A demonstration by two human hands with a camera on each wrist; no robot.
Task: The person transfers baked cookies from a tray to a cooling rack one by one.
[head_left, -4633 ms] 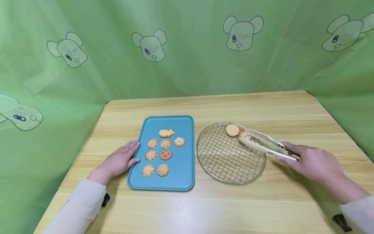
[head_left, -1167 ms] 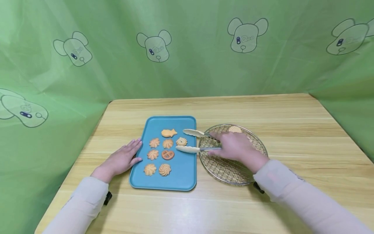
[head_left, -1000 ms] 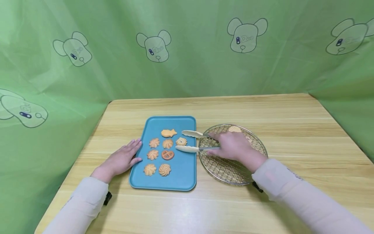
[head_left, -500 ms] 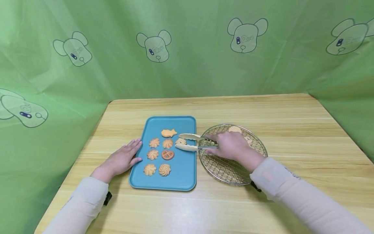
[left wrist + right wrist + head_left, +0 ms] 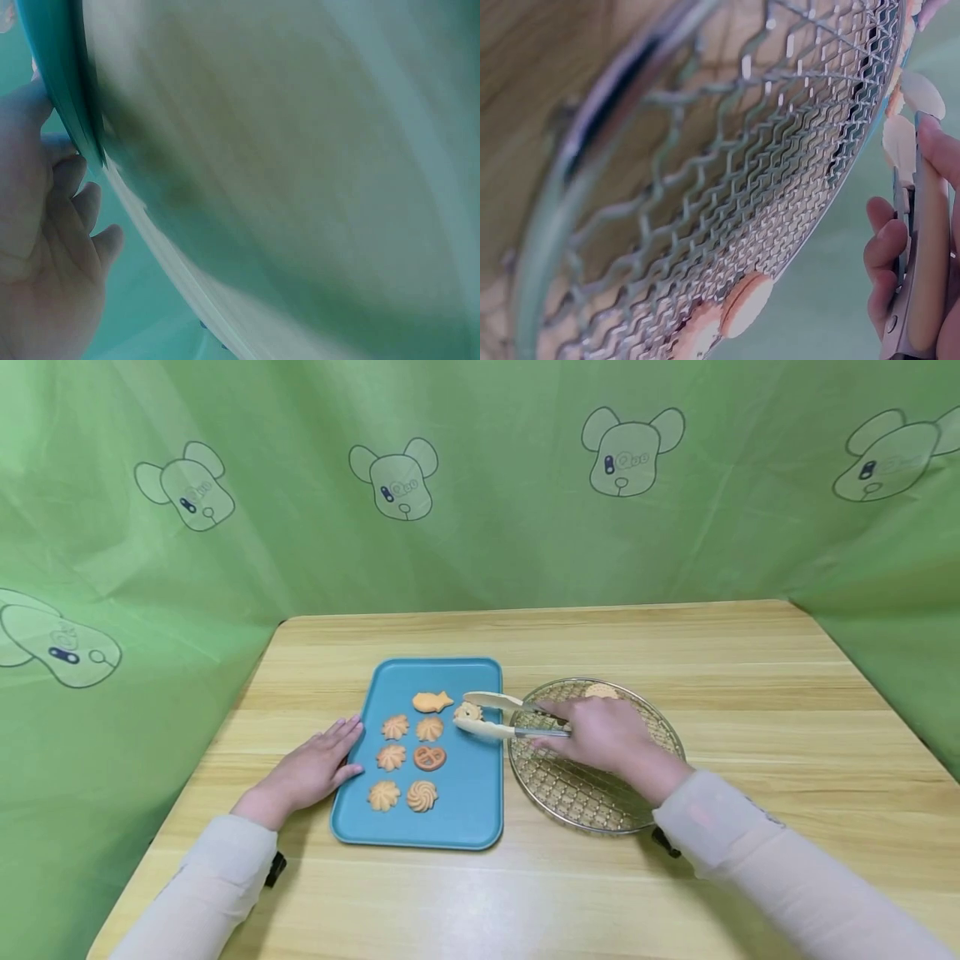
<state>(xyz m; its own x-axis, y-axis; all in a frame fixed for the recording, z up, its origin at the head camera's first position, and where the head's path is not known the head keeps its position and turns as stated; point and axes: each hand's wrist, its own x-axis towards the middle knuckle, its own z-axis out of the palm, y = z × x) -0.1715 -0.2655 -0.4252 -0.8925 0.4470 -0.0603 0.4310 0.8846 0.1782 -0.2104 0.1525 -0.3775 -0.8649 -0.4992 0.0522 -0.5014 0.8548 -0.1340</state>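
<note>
My right hand (image 5: 603,731) grips a pair of tongs (image 5: 928,247) with pale tips, reaching left across the wire rack. In the head view the tong tips lie on both sides of a round scalloped cookie (image 5: 468,711) near the right of the blue tray (image 5: 465,822). At the tray's left rim rests my left hand (image 5: 307,768), fingers extended; the left wrist view shows fingertips against that rim. Also on the tray are a fish-shaped cookie (image 5: 432,702), a pretzel-shaped cookie (image 5: 430,758), a swirl cookie (image 5: 422,796) and several flower-shaped cookies (image 5: 391,757).
The round wire rack (image 5: 577,806) stands right of the tray, partly under my right arm. A round cookie (image 5: 602,692) lies at its far edge, and the right wrist view shows another cookie (image 5: 694,334) beside it. Green curtain (image 5: 487,552) surrounds the wooden table (image 5: 420,902).
The tongs went from the cookies on the rack leftward to the tray, then narrowed around the scalloped cookie. That cookie has since shifted slightly up and right with the tips. The left hand stays put.
</note>
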